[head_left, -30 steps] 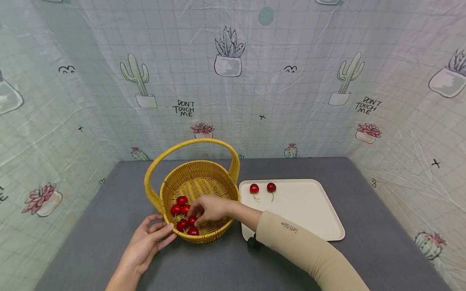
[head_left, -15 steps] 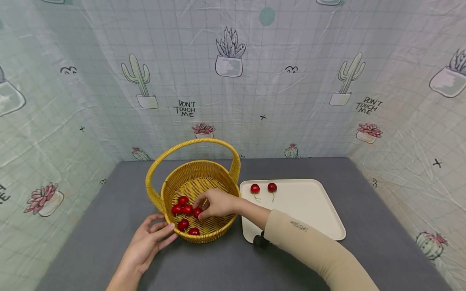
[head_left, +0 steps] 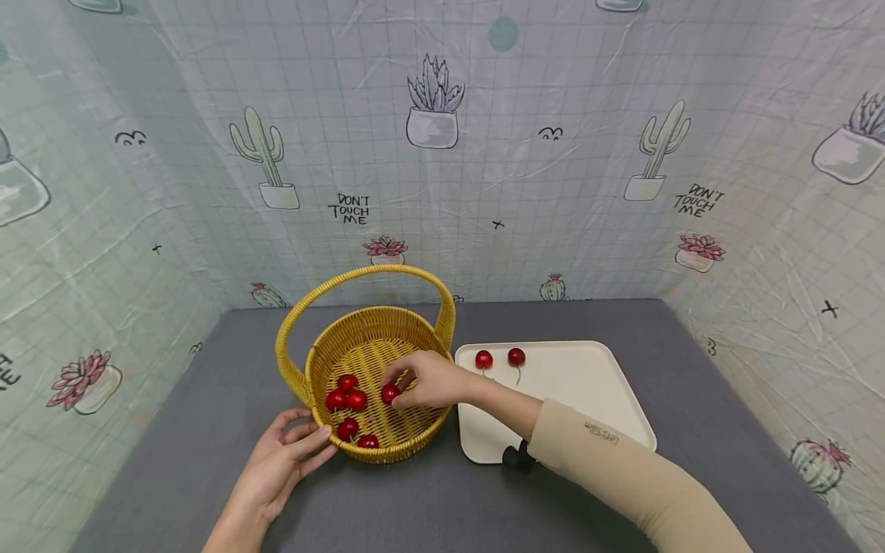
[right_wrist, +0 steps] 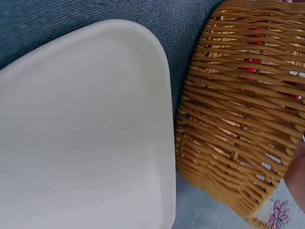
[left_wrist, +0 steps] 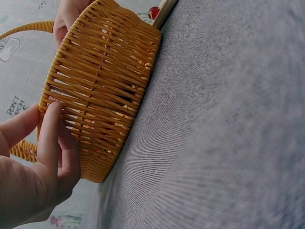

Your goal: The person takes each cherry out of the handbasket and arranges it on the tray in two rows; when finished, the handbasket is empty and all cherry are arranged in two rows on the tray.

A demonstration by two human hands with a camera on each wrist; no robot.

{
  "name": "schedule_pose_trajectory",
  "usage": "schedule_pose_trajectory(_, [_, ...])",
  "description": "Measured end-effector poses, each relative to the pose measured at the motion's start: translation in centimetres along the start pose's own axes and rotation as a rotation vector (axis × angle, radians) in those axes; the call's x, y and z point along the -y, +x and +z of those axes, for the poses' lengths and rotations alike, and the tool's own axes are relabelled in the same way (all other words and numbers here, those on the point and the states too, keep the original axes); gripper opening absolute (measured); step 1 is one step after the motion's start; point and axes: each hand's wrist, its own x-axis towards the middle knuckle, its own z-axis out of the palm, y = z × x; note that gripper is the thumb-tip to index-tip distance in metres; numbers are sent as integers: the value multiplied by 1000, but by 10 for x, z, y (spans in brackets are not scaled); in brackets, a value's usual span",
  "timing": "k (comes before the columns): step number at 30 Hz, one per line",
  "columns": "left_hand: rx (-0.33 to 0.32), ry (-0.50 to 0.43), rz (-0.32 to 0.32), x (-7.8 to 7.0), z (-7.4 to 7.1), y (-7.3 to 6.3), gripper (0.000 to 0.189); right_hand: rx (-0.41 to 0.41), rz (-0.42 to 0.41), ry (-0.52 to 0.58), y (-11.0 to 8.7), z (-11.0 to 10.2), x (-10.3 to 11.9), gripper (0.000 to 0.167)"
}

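Note:
My right hand [head_left: 434, 380] is inside the yellow woven basket [head_left: 376, 353], pinching a red cherry [head_left: 390, 394] between thumb and fingers. Several more cherries [head_left: 356, 399] lie at the left and near side of the basket floor, grouped together. At the basket's near left, my left hand [head_left: 276, 461] grips the rim, thumb on top and fingers against the outer wall, as the left wrist view shows too. In the right wrist view the basket wall [right_wrist: 238, 105] hides most of the right hand.
A cream tray [head_left: 574, 392] sits close to the basket's right side, under my right forearm. Near its far left corner lie two stemmed cherries, one bright red [head_left: 484, 359] and one darker [head_left: 516, 356]. The basket's tall handle [head_left: 366, 270] arches over its far side.
My right hand has moved right and slightly away inside the basket, carrying the pinched cherry apart from the others. The left hand stays on the rim.

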Motion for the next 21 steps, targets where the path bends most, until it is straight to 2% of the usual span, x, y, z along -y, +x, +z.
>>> schedule_pose_trajectory(6, [0, -1, -2, -1, 0, 0, 47, -41, 16, -24, -16, -8, 0, 30])
schedule_pose_trajectory(21, [-4, -4, -2, 0, 1, -1, 47, -109, 19, 70, -53, -34, -11, 28])
